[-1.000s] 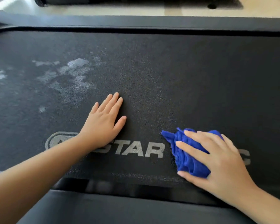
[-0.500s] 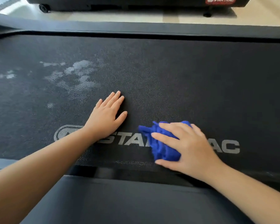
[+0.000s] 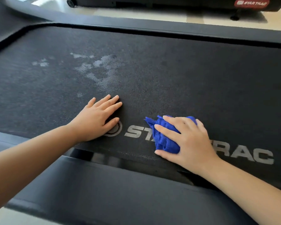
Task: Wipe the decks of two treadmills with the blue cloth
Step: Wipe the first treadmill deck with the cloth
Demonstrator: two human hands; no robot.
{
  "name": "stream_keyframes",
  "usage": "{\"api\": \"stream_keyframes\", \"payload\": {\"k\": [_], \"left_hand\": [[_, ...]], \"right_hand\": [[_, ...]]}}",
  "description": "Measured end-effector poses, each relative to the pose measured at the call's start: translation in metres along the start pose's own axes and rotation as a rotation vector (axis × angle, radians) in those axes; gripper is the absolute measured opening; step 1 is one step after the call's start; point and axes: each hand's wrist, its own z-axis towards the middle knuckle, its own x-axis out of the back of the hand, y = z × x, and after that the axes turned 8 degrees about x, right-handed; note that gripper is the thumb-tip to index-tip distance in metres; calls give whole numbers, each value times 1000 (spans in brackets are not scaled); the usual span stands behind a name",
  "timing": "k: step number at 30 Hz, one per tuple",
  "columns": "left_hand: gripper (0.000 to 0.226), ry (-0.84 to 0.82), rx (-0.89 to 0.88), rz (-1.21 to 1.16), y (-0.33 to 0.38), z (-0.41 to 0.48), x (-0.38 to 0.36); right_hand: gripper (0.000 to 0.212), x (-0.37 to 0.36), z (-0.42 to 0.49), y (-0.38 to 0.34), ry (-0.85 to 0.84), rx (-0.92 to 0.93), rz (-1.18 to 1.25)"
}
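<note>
The right hand (image 3: 193, 143) grips the bunched blue cloth (image 3: 164, 143) against the treadmill deck (image 3: 201, 78); the left hand (image 3: 94, 122) lies flat, fingers straight; pale smudges (image 3: 104, 70) sit at ten o'clock from the cloth, beyond the left hand.

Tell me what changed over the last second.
The right hand slid the blue cloth leftward along the lettering, from over TRA to over AR, closer to the left hand. Its fingers kept gripping the cloth. The left hand stayed flat on the treadmill belt by the emblem. The pale smudges remain unwiped.
</note>
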Motion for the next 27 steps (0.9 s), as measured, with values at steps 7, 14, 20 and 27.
{"api": "stream_keyframes", "payload": {"k": [7,14,20,27], "left_hand": [[68,37,179,-17,-39,5,-3],[58,36,128,32,-55,61,5],[64,64,206,47,-74,131,8],[83,81,183,-94,-81,138,2]], "right_hand": [[62,-43,64,-57,-35,103,41],[64,-55,137,13,39,8,14],[63,-68,234,97,-127,-219,-20],[59,-65,165,43,40,146,61]]}}
